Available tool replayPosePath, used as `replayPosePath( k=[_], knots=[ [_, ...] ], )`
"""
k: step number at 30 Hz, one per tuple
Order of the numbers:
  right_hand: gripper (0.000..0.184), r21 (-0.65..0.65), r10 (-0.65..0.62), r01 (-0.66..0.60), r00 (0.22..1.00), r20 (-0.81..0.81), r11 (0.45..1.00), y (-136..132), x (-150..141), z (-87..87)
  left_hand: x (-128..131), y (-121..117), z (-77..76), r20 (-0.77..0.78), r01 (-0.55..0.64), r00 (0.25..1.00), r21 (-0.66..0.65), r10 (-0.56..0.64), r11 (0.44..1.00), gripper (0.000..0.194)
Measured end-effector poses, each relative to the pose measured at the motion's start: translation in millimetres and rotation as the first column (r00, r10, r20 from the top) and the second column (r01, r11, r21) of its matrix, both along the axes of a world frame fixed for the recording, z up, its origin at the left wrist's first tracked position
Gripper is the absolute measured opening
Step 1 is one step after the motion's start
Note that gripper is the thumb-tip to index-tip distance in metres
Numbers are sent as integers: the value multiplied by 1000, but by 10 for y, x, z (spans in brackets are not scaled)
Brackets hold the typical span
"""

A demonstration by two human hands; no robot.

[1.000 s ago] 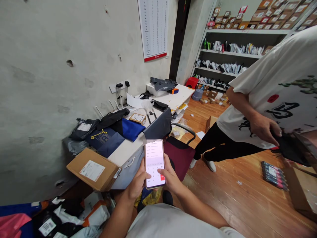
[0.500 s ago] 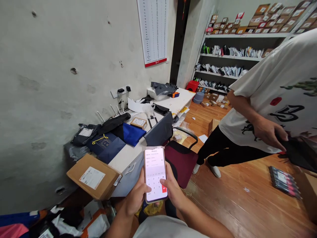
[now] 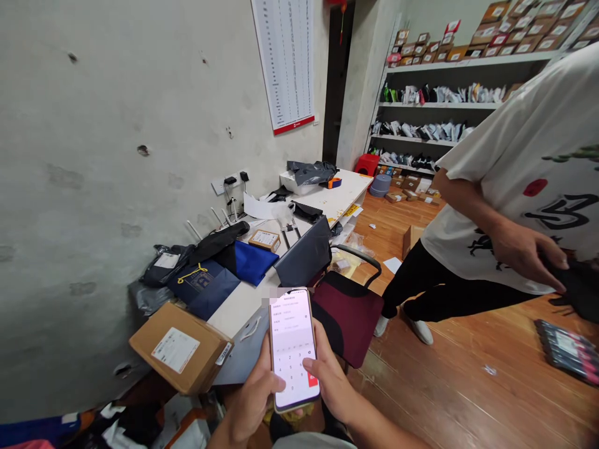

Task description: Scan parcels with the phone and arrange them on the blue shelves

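Note:
A smartphone with a lit white keypad screen is upright in front of me, low in the middle of the view. My left hand wraps its left edge, thumb resting on the screen. My right hand grips its right edge, the thumb over the keypad near a red button. Both hands are closed round the phone. Just left of them a cardboard box with a white label lies on the corner of the white desk.
The desk carries dark blue bags, black parcels, a small box and a grey chair back. A maroon chair seat is beyond the phone. Another person in a white shirt stands right, a hand on a black bag. Shelves of parcels line the far wall.
The view has tilted up, so the phone and my hands sit lower in the frame. The grip on the phone is unchanged. The other person's hand has shifted slightly right.

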State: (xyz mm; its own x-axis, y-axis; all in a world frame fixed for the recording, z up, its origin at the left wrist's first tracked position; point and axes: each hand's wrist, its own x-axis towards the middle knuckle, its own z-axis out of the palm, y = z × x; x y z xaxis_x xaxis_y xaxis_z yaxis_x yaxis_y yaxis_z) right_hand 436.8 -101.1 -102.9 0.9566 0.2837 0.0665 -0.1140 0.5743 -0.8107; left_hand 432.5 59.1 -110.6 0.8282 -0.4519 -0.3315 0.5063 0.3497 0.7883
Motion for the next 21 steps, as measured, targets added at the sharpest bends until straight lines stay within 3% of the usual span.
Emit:
replayPosePath(
  k=[13,21],
  knots=[
    [63,-21,-12,12,1000,6,1000,-13,23,-24,32,-61,95,4,0,1000,-46,1,999,103],
    [63,-34,-23,24,999,23,999,0,40,-35,45,-49,77,10,-23,1000,-43,23,999,104]
  ],
)
